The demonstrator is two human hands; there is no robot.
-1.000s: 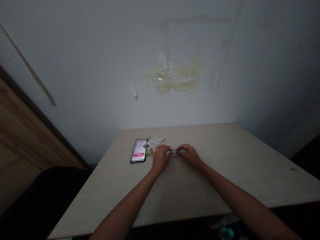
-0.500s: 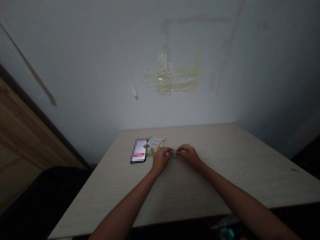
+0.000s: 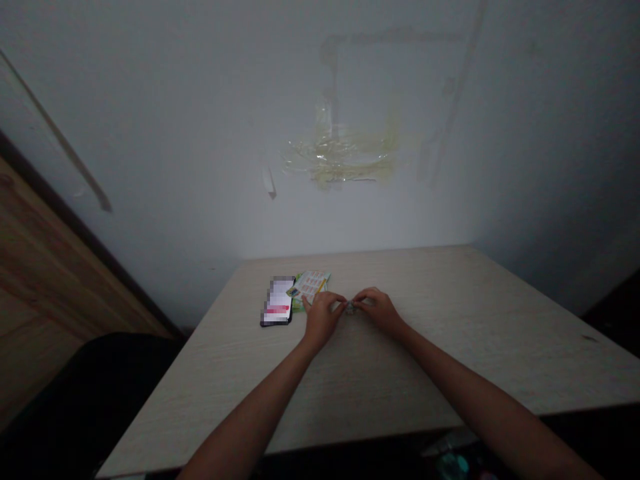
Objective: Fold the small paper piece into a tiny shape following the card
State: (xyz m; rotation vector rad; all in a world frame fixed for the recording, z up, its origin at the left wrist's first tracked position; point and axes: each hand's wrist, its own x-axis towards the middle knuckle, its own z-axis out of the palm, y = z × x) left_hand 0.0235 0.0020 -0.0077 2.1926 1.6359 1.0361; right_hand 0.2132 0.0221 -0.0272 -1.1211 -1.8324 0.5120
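Between my fingertips, near the middle of the table, is a small greyish-white piece, too small and dim for me to make out its kind. My left hand pinches it from the left, thumb and forefinger together. From the right, my right hand pinches at the same piece. Just beyond my left hand lies a printed leaflet with rows of small pictures, resting on something green. A phone with a lit, blurred screen lies left of the leaflet, its edge close to it.
The pale wood-grain table reaches back to a grey wall with peeling clear tape. To the left are a dark rounded shape and wooden boards. A small dark mark is near the right edge.
My hands stay in almost the same place, with only slight finger movement around the small piece. The leaflet and phone have not moved.
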